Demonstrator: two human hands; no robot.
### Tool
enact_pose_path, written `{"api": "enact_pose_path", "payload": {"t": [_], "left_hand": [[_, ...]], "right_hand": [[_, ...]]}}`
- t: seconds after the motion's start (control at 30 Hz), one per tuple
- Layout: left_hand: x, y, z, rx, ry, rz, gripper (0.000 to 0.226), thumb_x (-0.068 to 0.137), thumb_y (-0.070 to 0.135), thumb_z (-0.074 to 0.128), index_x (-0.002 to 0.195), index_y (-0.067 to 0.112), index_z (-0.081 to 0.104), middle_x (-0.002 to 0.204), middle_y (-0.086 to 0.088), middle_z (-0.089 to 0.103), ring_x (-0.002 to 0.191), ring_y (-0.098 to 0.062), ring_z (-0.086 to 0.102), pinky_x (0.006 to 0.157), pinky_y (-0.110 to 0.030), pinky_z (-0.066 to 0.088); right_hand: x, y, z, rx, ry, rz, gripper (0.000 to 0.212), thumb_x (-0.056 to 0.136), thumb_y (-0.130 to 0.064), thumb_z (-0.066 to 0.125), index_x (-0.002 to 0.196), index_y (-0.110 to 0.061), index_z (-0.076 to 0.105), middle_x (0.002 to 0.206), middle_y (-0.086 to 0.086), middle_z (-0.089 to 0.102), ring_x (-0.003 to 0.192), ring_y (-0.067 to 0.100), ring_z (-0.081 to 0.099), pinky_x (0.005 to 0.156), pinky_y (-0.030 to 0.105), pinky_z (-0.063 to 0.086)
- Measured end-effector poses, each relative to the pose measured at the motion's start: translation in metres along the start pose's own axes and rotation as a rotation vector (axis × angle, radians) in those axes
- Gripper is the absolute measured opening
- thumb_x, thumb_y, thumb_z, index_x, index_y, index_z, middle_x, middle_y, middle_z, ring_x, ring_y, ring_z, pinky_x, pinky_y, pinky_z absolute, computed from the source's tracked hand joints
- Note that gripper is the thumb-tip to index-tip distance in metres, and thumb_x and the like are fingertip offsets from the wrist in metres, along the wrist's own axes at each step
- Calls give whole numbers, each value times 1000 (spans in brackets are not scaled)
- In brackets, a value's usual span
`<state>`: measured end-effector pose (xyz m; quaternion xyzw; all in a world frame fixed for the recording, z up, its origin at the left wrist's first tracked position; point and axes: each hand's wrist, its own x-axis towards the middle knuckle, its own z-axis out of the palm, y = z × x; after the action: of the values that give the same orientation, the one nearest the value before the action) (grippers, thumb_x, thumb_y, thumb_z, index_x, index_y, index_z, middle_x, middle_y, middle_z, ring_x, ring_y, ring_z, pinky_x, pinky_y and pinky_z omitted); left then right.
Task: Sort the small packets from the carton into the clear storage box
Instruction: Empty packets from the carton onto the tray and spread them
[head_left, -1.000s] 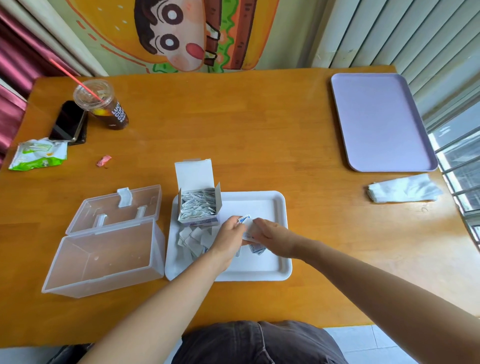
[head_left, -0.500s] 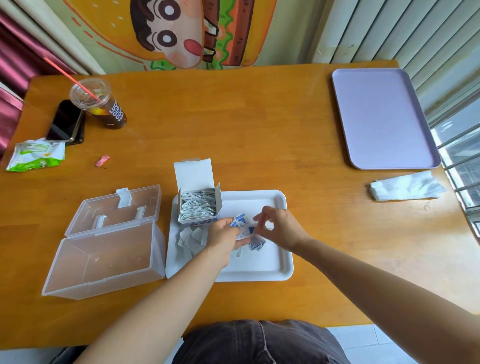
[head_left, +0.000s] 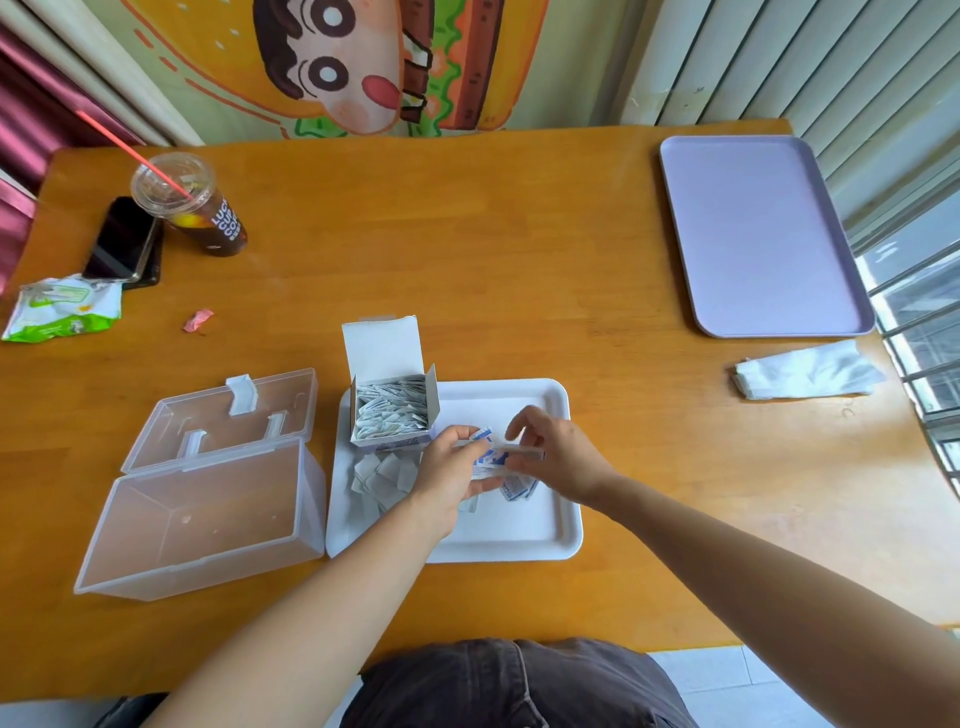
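Note:
A small white carton (head_left: 390, 410) stands open at the back left corner of a white tray (head_left: 540, 525), full of small packets. Loose white packets (head_left: 382, 475) lie on the tray in front of it, and a few blue-printed ones (head_left: 515, 488) lie near the middle. My left hand (head_left: 449, 475) holds a small stack of blue and white packets (head_left: 488, 457) above the tray. My right hand (head_left: 558, 452) pinches the right end of that stack. The clear storage box (head_left: 208, 519) sits left of the tray, lid hinged back, nothing inside.
A lilac tray (head_left: 753, 234) lies at the back right, a folded white tissue (head_left: 805, 371) in front of it. At the back left stand a lidded drink cup with a red straw (head_left: 195, 208), a phone (head_left: 122, 244), a green wipes pack (head_left: 65, 309) and a pink scrap (head_left: 197, 319).
Both hands have lifted from the tray with the packets between them. The right hand first opened and rose, then closed on the stack's right end.

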<state>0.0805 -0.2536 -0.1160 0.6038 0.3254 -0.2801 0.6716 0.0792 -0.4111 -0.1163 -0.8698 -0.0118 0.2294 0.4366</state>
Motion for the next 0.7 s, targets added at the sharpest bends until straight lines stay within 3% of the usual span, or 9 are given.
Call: {"api": "enact_pose_path", "payload": {"t": [0.13, 0.23, 0.3, 0.47, 0.6, 0.7], "left_hand": [[4, 2, 2, -84, 47, -50, 9, 98, 9, 49, 94, 12, 56, 90, -13, 64, 72, -24, 65, 63, -30, 59], [7, 0, 3, -150, 70, -56, 15, 98, 9, 48, 110, 7, 57, 92, -12, 67, 75, -24, 66, 66, -32, 58], [7, -1, 5, -167, 52, -41, 17, 98, 9, 48, 113, 6, 56, 93, -11, 68, 76, -23, 67, 66, -31, 58], [3, 4, 17, -253, -62, -54, 22, 100, 5, 35, 96, 7, 57, 84, -13, 71, 71, -22, 70, 71, -36, 58], [7, 5, 12, -176, -64, -49, 25, 95, 5, 32, 100, 4, 56, 91, -17, 68, 76, -24, 67, 78, -36, 54], [7, 1, 6, 170, -71, 128, 22, 95, 7, 38, 112, 12, 51, 101, -7, 61, 82, -15, 60, 80, -30, 48]], "right_hand": [[1, 3, -8, 34, 177, 64, 8, 78, -12, 72, 84, -14, 68, 74, -5, 67, 66, 8, 59, 63, 20, 45], [-4, 3, -15, 550, 196, 152, 8, 83, -5, 71, 80, -7, 63, 72, 6, 66, 63, 9, 60, 65, 19, 48], [-7, 3, -14, 709, 169, 186, 8, 85, -6, 69, 82, -7, 61, 74, 6, 63, 63, 7, 59, 65, 15, 47], [-2, 7, -1, 471, 135, 188, 13, 83, -11, 72, 74, -15, 63, 96, -1, 62, 79, 9, 61, 74, 22, 49], [3, 7, -5, 149, 139, 27, 20, 81, -7, 71, 73, -17, 56, 72, -7, 64, 60, -2, 56, 59, 12, 43], [7, 8, -9, -127, 240, -131, 13, 79, -8, 70, 79, -14, 58, 70, -10, 61, 62, -1, 54, 58, 16, 41]]}}
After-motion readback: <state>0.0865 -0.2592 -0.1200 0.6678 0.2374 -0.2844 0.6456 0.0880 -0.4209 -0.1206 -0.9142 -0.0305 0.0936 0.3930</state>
